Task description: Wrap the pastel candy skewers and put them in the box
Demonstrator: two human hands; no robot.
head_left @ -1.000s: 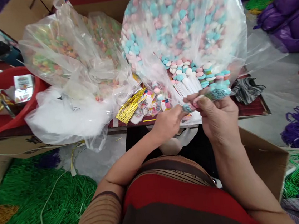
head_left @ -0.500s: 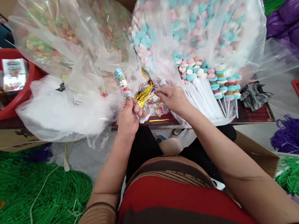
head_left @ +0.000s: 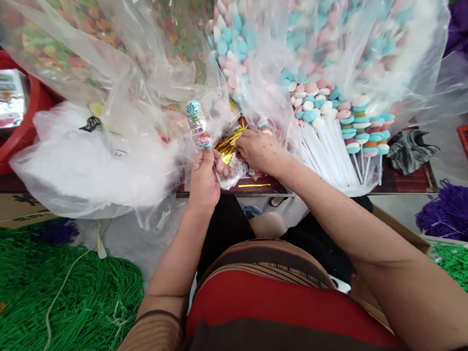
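Note:
My left hand [head_left: 204, 180] is closed around the lower end of a wrapped marshmallow lollipop [head_left: 197, 124], held upright in a clear printed wrapper. To its right lies a bundle of gold twist ties [head_left: 226, 145]. My right hand [head_left: 263, 151] reaches into the right side of that bundle, its fingers pinched on the ties; the fingertips are partly hidden. One loose gold tie [head_left: 254, 185] lies near the table edge. Printed wrappers [head_left: 239, 169] lie under and beside the bundle. Right of my right hand are white sticks [head_left: 324, 151] and skewered marshmallow candies [head_left: 362, 127].
Large clear bags of pink, white and blue marshmallows [head_left: 296, 22] and of colourful gummies [head_left: 86, 29] stand behind. At left are a white plastic bag [head_left: 107, 173] and a red tub [head_left: 37, 119]. Green bead strings [head_left: 84, 311] cover the floor at left.
My right hand has moved slightly left and down onto the gold ties, from holding one tie's end out at the right. My left hand still holds the lollipop. The view has shifted closer.

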